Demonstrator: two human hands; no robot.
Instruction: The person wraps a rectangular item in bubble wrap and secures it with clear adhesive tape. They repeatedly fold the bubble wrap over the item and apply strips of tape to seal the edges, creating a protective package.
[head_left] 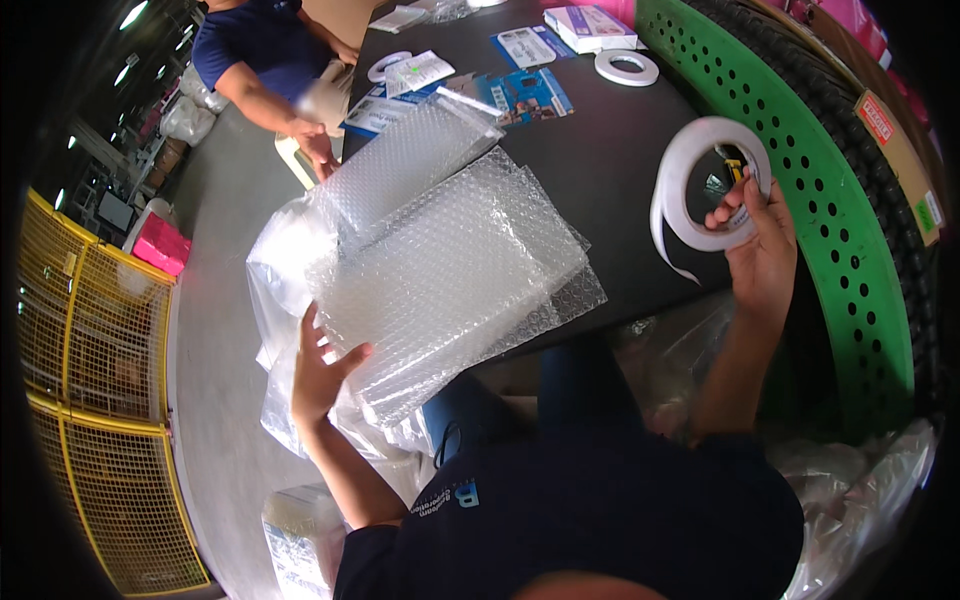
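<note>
1. My right hand [760, 230], 2–3 o'clock, has fingers curled through the tape [682, 190] and thumb outside; loose end hangs down its left side.
2. My left hand [325, 375], 8 o'clock: fingers spread, gripping nothing; beside the wrap's near-left edge, contact can't tell.
3. Wrap [450, 260], centre to 11 o'clock, lies layered, overhanging the table [610, 150].
4. Doing it well, I'd say: flatten wrap with left palm, keep loose end off everything until placed, pull gently; film probably slides.
5. Table: black; spare roll [604, 67] at 1 o'clock, leaflets [535, 95] at 12.
6. Room: co-worker [250, 45] between 10 and 11, yellow fence [100, 415] at 8, grey floor [215, 330] between, perforated green panel [880, 345] at 3.
</note>
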